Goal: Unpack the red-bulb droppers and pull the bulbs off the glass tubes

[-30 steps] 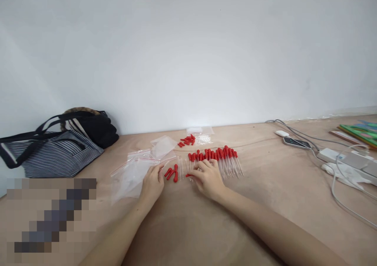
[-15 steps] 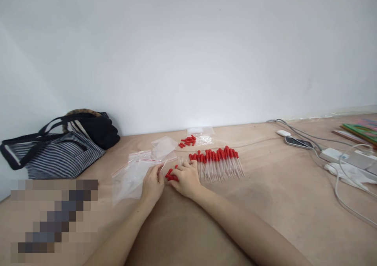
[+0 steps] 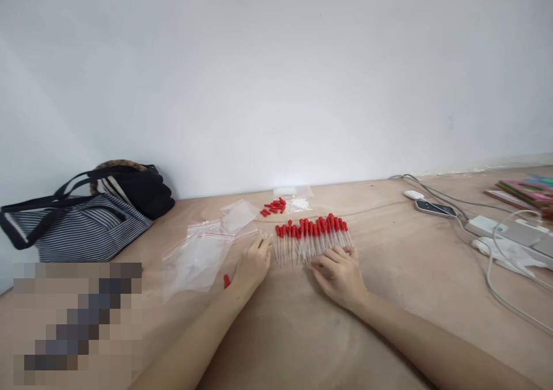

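Observation:
A row of clear droppers with red bulbs (image 3: 313,237) lies across the middle of the wooden table (image 3: 401,286). My left hand (image 3: 253,263) rests flat at the row's left end, fingers stretched toward the glass tubes. My right hand (image 3: 339,272) lies at the row's near right side, fingers spread over the tips. One loose red bulb (image 3: 226,281) sits by my left wrist. A small heap of red bulbs (image 3: 274,206) lies farther back, next to a clear bag.
Several clear zip bags (image 3: 196,254) lie left of my hands. A striped tote bag (image 3: 75,226) stands at the far left by the wall. A phone (image 3: 434,208), chargers and cables (image 3: 503,243) and coloured books (image 3: 525,189) fill the right side.
My right hand moved from the loose red bulbs at the left to the row's right side. My left hand shifted right to the row's left end. The loose bulbs are gone but one.

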A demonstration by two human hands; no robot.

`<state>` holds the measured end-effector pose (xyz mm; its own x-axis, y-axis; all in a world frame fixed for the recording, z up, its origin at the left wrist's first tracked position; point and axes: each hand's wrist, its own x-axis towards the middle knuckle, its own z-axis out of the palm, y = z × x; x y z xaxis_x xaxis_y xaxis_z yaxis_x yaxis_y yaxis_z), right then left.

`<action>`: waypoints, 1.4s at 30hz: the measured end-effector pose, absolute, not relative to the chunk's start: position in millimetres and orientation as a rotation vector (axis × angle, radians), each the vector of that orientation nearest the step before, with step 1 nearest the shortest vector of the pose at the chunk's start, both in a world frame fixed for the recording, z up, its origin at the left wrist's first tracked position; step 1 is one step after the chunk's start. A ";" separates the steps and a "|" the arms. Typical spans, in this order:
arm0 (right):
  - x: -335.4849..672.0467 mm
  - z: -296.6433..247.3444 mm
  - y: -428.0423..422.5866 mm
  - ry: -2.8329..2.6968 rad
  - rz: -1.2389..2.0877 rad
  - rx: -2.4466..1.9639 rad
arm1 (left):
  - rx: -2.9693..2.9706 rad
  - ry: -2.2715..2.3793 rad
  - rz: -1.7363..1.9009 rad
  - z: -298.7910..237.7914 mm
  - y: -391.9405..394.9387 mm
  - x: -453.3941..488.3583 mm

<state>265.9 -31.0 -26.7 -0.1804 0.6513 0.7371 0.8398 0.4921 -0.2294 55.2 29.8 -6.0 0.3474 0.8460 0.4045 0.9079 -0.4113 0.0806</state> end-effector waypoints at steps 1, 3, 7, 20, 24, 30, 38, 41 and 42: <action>272.3 -26.7 -34.4 -1.894 -0.299 -1.247 | -2.434 -1.622 -0.568 -6.3 32.0 58.7; 281.2 -26.0 -39.7 -1.863 -0.306 -1.272 | -2.406 -1.656 -0.547 -6.8 35.9 63.9; 285.6 -23.2 -44.2 -1.818 -0.293 -1.299 | -2.373 -1.692 -0.538 -8.9 39.8 67.7; 284.7 -24.4 -42.8 -1.836 -0.324 -1.313 | -2.320 -1.522 -0.783 -9.5 33.3 50.3; 288.6 -24.4 -39.0 -1.856 -0.287 -1.309 | -2.261 -1.264 -0.872 -3.6 7.8 16.1; 274.9 -19.9 -15.8 -1.951 -0.215 -1.461 | -2.192 -1.196 -0.863 -5.9 -23.6 -21.5; 232.6 -2.2 19.1 -1.860 -0.094 -1.923 | -2.267 -1.810 -0.878 -19.3 -26.4 -44.0; 226.7 0.4 24.5 -1.842 -0.053 -2.010 | -2.356 -1.842 -0.937 -17.8 -24.3 -42.3; 225.7 0.5 26.0 -1.835 -0.040 -2.025 | -2.361 -1.849 -0.957 -17.2 -21.6 -38.9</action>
